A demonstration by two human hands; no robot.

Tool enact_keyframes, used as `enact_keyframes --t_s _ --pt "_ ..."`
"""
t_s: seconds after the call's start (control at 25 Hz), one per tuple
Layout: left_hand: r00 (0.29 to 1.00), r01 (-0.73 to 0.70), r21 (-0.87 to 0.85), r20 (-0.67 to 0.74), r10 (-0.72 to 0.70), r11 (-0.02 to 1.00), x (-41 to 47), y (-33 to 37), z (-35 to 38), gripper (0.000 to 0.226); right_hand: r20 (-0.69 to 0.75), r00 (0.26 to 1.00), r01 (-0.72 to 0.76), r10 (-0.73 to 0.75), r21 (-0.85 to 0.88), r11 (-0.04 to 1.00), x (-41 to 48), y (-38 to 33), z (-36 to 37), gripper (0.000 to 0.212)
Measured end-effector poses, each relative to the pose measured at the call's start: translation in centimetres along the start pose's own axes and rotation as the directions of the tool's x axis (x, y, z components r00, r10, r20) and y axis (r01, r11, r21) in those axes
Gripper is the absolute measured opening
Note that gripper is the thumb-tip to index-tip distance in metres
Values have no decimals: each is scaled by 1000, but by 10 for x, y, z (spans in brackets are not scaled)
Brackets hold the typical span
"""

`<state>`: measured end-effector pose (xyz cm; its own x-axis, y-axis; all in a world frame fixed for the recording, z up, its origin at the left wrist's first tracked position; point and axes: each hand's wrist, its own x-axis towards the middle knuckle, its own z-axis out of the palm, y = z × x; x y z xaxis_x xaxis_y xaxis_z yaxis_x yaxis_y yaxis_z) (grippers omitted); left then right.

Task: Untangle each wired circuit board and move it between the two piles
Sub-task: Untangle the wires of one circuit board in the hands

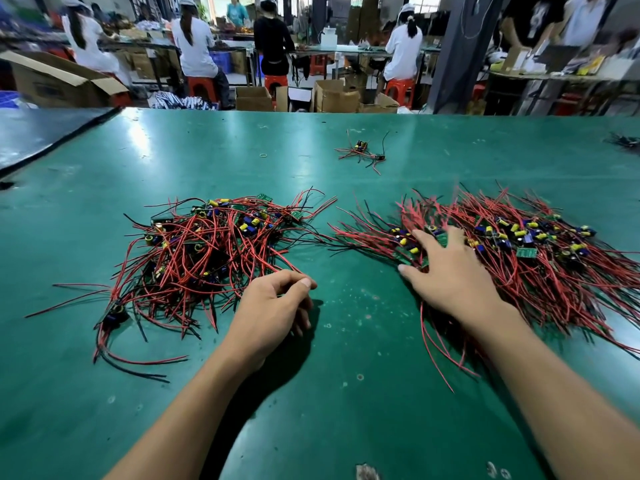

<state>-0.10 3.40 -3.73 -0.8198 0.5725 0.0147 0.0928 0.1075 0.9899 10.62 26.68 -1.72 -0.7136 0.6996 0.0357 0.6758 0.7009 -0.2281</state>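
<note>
Two heaps of small green circuit boards with red and black wires lie on the green table. The tangled left pile (204, 251) is beside my left hand (273, 306), whose fingers are loosely curled on the table at the pile's near right edge, holding nothing I can see. My right hand (446, 268) lies flat with spread fingers on the near left part of the right pile (540, 251), pressing boards and wires down. Its palm hides the boards beneath.
A couple of loose wired boards (363, 152) lie farther back in the middle of the green table (329, 393). A dark mat (41, 133) covers the far left corner. More wires (623, 140) sit at the far right edge. Several seated people work at benches beyond.
</note>
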Motion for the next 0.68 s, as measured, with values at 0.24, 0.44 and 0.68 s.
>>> enact_keyframes --t_s 0.24,0.44,0.68 --pt "1000 3 4 3 -3 1000 0 -1 -2 17 -165 985 -5 52 271 963 7 13 0 61" --pt "1000 3 8 -4 -3 1000 2 -2 -3 16 -239 967 8 90 383 924 12 33 -9 61" --pt "1000 -7 16 -1 7 1000 1 -1 -4 17 -148 989 11 23 230 973 13 27 3 65"
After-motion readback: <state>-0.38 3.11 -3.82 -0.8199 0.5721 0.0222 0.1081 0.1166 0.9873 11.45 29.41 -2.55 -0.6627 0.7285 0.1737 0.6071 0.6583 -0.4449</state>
